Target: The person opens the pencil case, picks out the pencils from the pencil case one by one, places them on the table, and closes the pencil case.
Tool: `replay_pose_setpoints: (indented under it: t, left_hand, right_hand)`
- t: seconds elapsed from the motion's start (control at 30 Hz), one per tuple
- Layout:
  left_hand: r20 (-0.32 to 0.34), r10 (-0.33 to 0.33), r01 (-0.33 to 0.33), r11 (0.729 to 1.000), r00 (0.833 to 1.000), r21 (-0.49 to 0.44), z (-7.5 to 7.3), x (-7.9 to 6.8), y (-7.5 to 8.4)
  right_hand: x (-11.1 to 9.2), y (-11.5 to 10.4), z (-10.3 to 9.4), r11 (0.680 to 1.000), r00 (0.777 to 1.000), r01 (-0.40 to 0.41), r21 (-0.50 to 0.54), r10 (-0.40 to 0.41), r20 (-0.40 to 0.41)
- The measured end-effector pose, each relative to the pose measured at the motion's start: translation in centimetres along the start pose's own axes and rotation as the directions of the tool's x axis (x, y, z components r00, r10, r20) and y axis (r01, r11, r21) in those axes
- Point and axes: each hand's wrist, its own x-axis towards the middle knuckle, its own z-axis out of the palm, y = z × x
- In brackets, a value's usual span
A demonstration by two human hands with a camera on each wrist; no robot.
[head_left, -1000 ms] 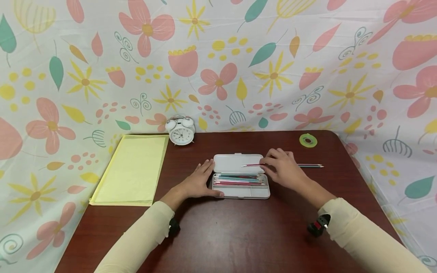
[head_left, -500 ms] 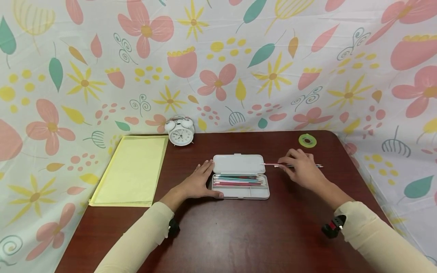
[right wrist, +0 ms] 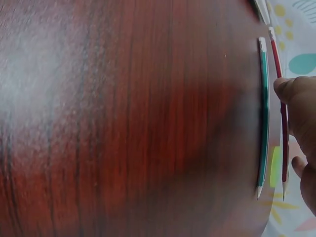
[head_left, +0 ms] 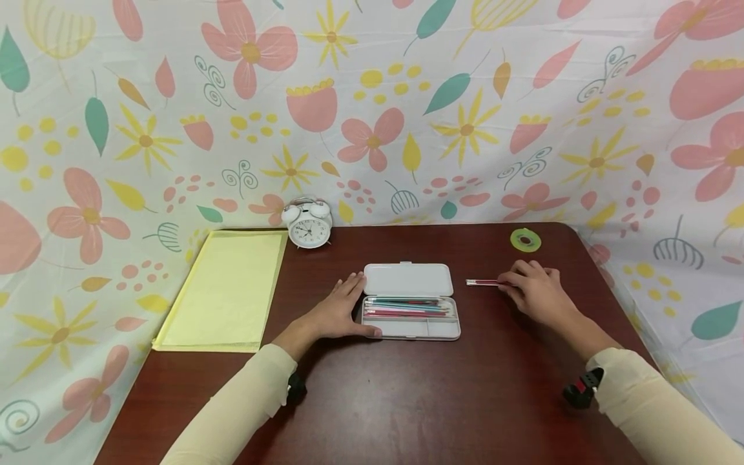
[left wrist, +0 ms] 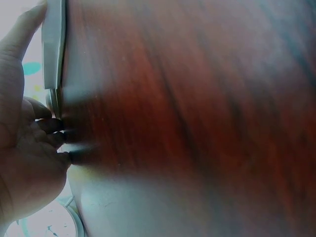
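Observation:
An opened white pencil case (head_left: 407,329) lies at the middle of the table, several coloured pencils (head_left: 407,307) in its long compartment. My left hand (head_left: 334,312) rests along its left side, thumb on the front corner and fingers extended to the edge of the lid (head_left: 407,279). To the right of the case, my right hand (head_left: 535,294) pinches a red pencil (right wrist: 283,123) between thumb and fingers. Beside it, in the right wrist view, a green pencil (right wrist: 264,113) lies on the table, nearly parallel to the red one.
A yellow zip folder (head_left: 223,290) lies on the left of the table (head_left: 372,400). Behind the case stands a white alarm clock (head_left: 309,229), and a green roll of tape (head_left: 526,240) sits at the back right. A flowered cloth (head_left: 372,116) hangs close behind the table.
My right hand has moved right with the red pencil, from over the lid's edge to above the green pencil on the table. My left hand has stayed at the case.

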Motion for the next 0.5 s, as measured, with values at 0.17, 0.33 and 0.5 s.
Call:
replay_pose_setpoints:
  t: [0.17,0.33,0.5]
  left_hand:
    - [0.000,-0.001,0.001,1.000,1.000,0.007,-0.01,-0.03,-0.03]
    - [0.003,-0.001,0.001,1.000,1.000,0.015,-0.05,-0.04,-0.03]
    - [0.008,-0.002,0.002,1.000,1.000,0.011,0.00,0.01,-0.13]
  right_hand:
    - [-0.27,0.41,0.00,1.000,1.000,0.012,-0.020,-0.012,-0.009]
    - [-0.36,0.64,0.15,0.998,1.000,0.024,-0.050,-0.024,-0.007]
    - [-0.50,0.72,0.46,0.997,1.000,0.025,-0.072,-0.026,-0.010]
